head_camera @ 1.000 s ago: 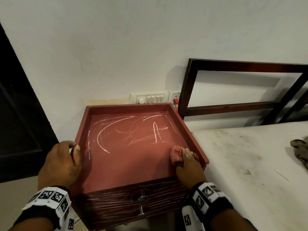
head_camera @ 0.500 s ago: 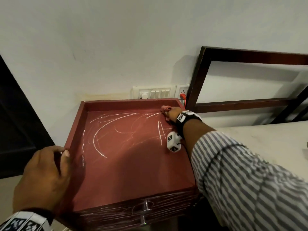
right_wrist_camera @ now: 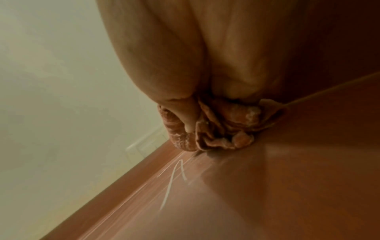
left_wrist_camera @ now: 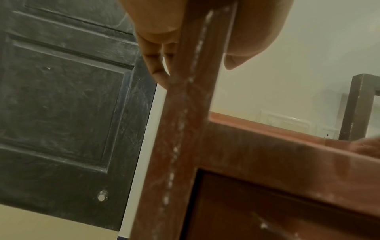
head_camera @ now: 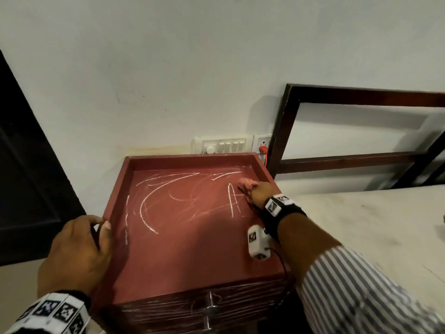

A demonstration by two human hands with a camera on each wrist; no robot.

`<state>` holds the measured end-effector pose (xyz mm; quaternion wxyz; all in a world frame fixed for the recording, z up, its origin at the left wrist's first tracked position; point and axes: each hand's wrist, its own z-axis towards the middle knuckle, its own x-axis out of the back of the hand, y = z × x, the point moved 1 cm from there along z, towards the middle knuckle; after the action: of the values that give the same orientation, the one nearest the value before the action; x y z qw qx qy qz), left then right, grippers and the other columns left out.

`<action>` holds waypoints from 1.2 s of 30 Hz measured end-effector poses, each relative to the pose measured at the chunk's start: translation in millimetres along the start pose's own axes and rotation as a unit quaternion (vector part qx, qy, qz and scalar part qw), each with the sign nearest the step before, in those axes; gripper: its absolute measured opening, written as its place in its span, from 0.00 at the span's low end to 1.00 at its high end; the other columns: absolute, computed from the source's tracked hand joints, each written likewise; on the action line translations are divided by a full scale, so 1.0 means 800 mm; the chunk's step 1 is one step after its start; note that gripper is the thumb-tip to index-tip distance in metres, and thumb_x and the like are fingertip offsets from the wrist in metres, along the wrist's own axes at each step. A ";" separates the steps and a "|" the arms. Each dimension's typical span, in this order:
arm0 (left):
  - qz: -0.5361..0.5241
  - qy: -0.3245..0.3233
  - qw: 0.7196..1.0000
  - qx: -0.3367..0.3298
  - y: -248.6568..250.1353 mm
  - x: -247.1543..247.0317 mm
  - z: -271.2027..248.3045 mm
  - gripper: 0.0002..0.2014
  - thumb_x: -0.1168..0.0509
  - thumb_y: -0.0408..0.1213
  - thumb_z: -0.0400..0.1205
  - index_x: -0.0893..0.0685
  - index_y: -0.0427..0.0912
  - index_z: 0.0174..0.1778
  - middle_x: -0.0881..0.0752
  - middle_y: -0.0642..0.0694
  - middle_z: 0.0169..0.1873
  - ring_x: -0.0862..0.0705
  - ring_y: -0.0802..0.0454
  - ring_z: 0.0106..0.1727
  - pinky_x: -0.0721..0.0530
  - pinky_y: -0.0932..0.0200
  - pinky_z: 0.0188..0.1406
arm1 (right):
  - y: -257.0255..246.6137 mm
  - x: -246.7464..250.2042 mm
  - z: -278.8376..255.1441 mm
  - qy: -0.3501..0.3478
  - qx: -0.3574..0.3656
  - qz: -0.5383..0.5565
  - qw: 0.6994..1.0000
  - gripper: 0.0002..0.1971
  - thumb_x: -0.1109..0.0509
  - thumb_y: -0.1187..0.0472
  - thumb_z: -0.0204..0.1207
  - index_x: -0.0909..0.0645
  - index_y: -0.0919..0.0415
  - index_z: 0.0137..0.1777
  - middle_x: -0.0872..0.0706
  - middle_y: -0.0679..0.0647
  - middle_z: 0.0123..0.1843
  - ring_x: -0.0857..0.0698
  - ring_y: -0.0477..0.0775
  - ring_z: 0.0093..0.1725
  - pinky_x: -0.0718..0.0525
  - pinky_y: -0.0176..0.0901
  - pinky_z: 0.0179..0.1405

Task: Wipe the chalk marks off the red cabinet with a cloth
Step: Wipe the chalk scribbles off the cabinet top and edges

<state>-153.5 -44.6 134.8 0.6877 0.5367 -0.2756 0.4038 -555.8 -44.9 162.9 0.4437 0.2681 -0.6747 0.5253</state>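
Two hands at a chalk-marked red wooden cabinet (head_camera: 183, 256) beside a white wall.

The right hand (head_camera: 261, 194) bunches a small pink cloth (head_camera: 245, 184) and presses it onto the recessed cabinet top near the far right corner, just beside a narrow looped white chalk mark (head_camera: 232, 196); long curved chalk strokes (head_camera: 154, 201) cover the far and left part of the top. The left hand (head_camera: 77, 254) grips the raised left rim, thumb on the inside. A striped shirt sleeve (head_camera: 356, 292) covers the right forearm. A white switch panel (head_camera: 224, 145) sits on the wall behind, and a dark wooden frame (head_camera: 356, 131) leans at right.
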 end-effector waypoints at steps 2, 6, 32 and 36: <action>-0.007 0.010 1.000 0.009 0.005 0.003 -0.004 0.11 0.40 0.50 0.89 0.18 0.49 0.60 0.15 0.40 0.58 0.15 0.34 0.60 0.14 0.35 0.54 | 0.025 -0.011 -0.052 -0.015 0.053 0.021 0.998 0.21 0.41 0.60 0.83 0.25 0.50 0.75 0.21 0.56 0.75 0.19 0.61 0.71 0.23 0.49 0.72; -0.015 0.016 1.000 0.010 0.006 0.002 -0.007 0.12 0.40 0.49 0.90 0.17 0.46 0.61 0.15 0.39 0.61 0.16 0.33 0.63 0.16 0.36 0.55 | 0.067 -0.035 -0.184 0.036 0.017 0.155 0.987 0.25 0.34 0.60 0.79 0.22 0.34 0.71 0.21 0.42 0.75 0.22 0.48 0.73 0.26 0.56 0.78; -0.085 0.052 0.995 -0.001 -0.007 0.004 -0.011 0.36 0.62 0.70 0.84 0.20 0.44 0.58 0.19 0.49 0.49 0.22 0.46 0.48 0.24 0.46 0.47 | -0.191 -0.169 -0.133 -0.124 0.182 0.089 0.972 0.22 0.49 0.40 0.79 0.26 0.35 0.71 0.22 0.43 0.76 0.27 0.54 0.77 0.31 0.53 0.80; -0.083 0.048 0.995 -0.005 -0.008 0.003 -0.009 0.39 0.65 0.73 0.83 0.20 0.46 0.59 0.18 0.48 0.50 0.22 0.47 0.49 0.23 0.46 0.48 | -0.180 -0.169 -0.203 -0.084 0.222 0.144 0.961 0.20 0.38 0.46 0.82 0.23 0.40 0.73 0.21 0.41 0.75 0.24 0.47 0.75 0.33 0.40 0.81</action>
<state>-146.8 -37.5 131.5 0.7339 0.5346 -0.1985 0.3690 -322.9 50.7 120.2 0.2352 0.3029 -0.6075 0.6956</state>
